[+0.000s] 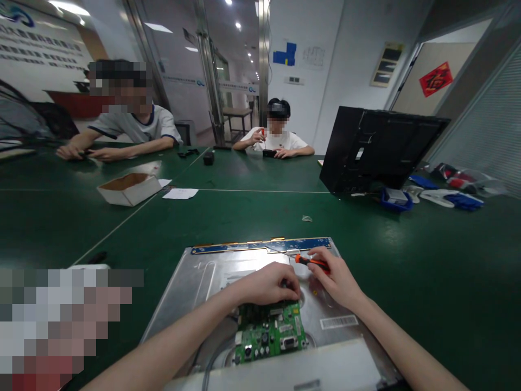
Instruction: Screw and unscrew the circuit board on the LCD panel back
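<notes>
A metal display panel (183, 296) lies flat on the green table before me, with a blue circuit strip (260, 245) along its far edge. On the panel sits a green circuit board (271, 334) with connectors. My left hand (271, 283) is closed at the board's far edge, fingertips pinched together; whatever is between them is hidden. My right hand (336, 277) grips an orange-and-black screwdriver (311, 263), its shaft pointing left toward the blue strip. A grey cable (215, 353) runs left of the board, and a white strip (325, 366) covers the panel's near side.
A black monitor housing (378, 152) stands at right, beside a blue tray (395, 200) and gloves (448, 198). An open white box (129, 189) and a paper (180, 193) lie at left. Two people (136, 127) sit across the table; one holds a screwdriver. A small plastic bag (306, 218) lies beyond the panel.
</notes>
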A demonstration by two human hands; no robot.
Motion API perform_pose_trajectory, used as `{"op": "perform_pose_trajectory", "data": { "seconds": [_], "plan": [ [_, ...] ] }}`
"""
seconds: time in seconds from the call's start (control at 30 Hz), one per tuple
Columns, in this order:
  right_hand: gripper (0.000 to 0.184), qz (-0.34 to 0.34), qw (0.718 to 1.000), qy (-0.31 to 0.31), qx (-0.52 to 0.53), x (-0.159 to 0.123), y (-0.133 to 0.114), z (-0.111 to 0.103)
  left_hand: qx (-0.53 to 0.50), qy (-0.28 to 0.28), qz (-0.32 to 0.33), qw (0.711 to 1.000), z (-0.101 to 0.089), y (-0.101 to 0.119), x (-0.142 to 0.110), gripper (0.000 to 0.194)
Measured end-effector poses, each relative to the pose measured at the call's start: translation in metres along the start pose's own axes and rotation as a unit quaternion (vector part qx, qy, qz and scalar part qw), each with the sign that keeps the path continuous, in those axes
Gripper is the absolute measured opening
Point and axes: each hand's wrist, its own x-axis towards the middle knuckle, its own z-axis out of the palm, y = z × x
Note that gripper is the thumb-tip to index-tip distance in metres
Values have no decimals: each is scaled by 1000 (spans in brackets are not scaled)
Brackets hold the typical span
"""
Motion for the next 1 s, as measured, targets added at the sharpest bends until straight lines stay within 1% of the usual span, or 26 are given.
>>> {"op": "perform_pose_trajectory", "data": {
  "seconds": [0.13,0.23,0.33,0.43,0.53,0.6,0.7,0.83,1.0],
  "plan": [
    [17,0,1000,1,20,1,-2,-2,-12,9,-8,1000,1,-1,0,9],
    [17,4,999,16,49,1,-4,-3,-19,17,-11,1000,2,-3,0,10],
    [16,14,995,49,88,1,-5,-3,-24,17,-5,1000,3,-5,-1,7],
    [18,35,986,100,128,2,-4,-4,-26,11,5,1000,2,-8,0,6],
    [27,66,970,145,184,3,0,-5,-24,7,16,1000,2,-8,-1,5],
    [34,87,955,164,230,5,2,-6,-23,9,21,999,2,-8,-1,5],
    [40,113,933,179,290,8,4,-7,-20,15,24,999,3,-7,-3,5],
    [45,137,908,194,346,10,4,-7,-18,22,24,999,4,-7,-3,5],
    [45,150,890,207,377,12,3,-8,-18,22,30,999,4,-7,-3,6]
  ]
}}
